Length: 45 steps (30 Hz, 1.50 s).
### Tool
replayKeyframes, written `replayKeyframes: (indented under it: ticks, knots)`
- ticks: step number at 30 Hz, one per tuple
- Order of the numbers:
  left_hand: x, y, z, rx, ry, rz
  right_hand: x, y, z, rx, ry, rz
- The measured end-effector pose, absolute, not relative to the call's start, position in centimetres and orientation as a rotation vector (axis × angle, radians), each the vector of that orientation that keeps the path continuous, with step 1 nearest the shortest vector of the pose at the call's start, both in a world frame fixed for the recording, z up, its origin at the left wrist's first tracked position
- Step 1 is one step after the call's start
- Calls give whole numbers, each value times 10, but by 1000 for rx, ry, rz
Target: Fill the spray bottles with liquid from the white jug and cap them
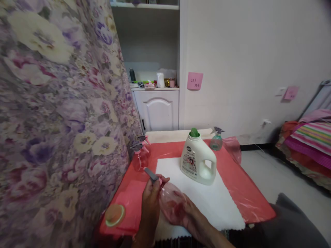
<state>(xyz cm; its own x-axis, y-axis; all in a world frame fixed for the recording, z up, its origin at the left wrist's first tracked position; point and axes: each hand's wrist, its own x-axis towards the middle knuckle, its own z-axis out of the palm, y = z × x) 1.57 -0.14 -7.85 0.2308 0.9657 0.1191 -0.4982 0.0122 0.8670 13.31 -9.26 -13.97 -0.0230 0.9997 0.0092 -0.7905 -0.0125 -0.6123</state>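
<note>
The left hand (151, 194) curls around the neck of 1 pink spray bottle (169, 201); the right hand (192, 213) holds its round belly. 1 big jug (191, 160) stands near.

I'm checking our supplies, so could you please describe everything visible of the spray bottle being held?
The spray bottle is see-through pink, apparently plastic, with a rounded body, pink neck and grey-topped spray head. It tilts, head toward the picture's upper left, over the white cloth. The left hand grips the neck; the right hand cups the body.
</note>
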Motion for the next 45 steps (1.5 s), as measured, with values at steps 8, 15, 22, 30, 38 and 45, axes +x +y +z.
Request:
replayKeyframes:
  ticks: [8, 15, 22, 30, 38, 45]
  knots:
    - [14, -6, -73, 1048, 639, 1198, 131, -93, -145, -471, -480, 1528]
    - [17, -5, -75, 1062, 655, 1156, 135, -93, -146, -572, -455, 1599]
    - [25, -9, -85, 1174, 672, 1061, 151, -88, -142, -693, -627, 1588]
    - [39, -15, -88, 1397, 923, 1124, 161, -100, -137, -1217, -960, 791]
    - [63, -33, -94, 1492, 1041, 1190, 147, -88, -153, -1263, -1124, 490]
    - [58, -28, -106, 1494, 890, 1020, 177, -92, -158, -1271, -1205, 640]
